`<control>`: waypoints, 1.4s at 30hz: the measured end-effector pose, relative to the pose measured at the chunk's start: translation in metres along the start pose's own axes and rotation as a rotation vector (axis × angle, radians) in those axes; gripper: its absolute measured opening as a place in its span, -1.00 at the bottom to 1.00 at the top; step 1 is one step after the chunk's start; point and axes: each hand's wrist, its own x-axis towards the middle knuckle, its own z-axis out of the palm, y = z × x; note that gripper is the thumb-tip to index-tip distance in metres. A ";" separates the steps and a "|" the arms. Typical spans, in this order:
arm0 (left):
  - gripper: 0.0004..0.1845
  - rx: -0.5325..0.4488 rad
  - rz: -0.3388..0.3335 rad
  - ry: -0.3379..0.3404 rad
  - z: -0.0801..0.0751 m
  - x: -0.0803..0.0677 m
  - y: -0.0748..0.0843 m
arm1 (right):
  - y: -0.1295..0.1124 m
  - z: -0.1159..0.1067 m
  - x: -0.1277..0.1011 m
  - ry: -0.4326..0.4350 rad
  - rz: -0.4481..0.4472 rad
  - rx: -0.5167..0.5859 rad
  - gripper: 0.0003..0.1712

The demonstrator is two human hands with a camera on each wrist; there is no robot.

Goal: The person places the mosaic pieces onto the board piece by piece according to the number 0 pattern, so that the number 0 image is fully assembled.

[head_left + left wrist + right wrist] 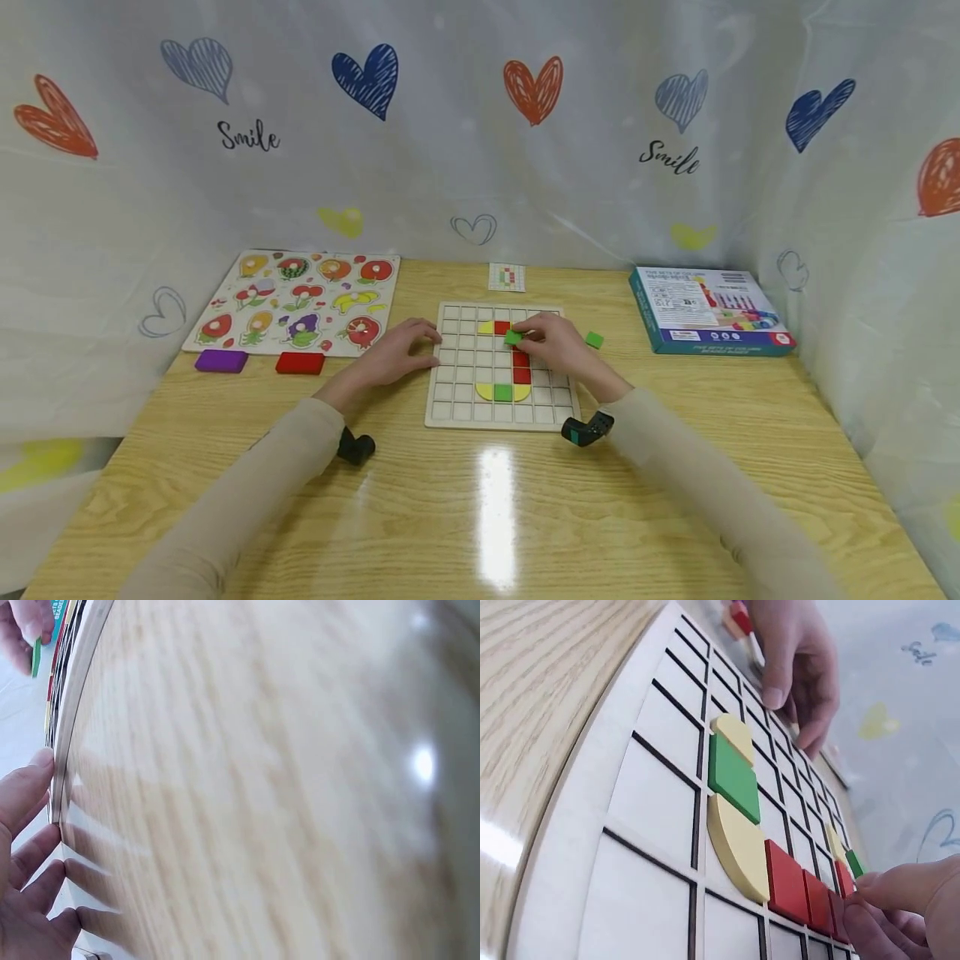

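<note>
Two hands at one white wooden grid board (501, 417) on the table (480, 517).
Right hand (558, 343) pinches one small green square tile (513, 337) over the board; left hand (401, 350), fingers relaxed, rests at its left edge. One more loose green tile (594, 340) lies right of the right grip.

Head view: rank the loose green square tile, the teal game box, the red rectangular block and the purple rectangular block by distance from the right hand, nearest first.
Measured from the right hand on the grid board:
1. Loose green square tile, on the table just right of the hand.
2. Teal game box, farther right, near the curtain.
3. Red rectangular block, left, past the left hand.
4. Purple rectangular block, farthest left.
</note>
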 end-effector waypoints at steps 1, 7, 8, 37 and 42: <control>-0.65 -0.003 0.002 0.000 0.000 0.000 0.000 | -0.002 0.002 0.003 -0.010 0.002 -0.005 -0.64; -0.66 -0.005 0.014 -0.001 0.000 0.001 0.001 | -0.009 0.014 0.016 -0.033 -0.017 -0.035 -0.65; -0.66 -0.003 0.017 0.000 0.000 0.001 0.001 | -0.011 0.015 0.017 -0.033 -0.025 -0.041 -0.65; -0.66 -0.008 0.014 0.004 0.000 0.000 -0.001 | -0.020 0.029 0.029 -0.044 -0.119 -0.139 -0.73; -0.66 -0.008 0.010 0.000 0.000 0.000 0.000 | -0.019 0.031 0.029 -0.030 -0.114 -0.146 -0.75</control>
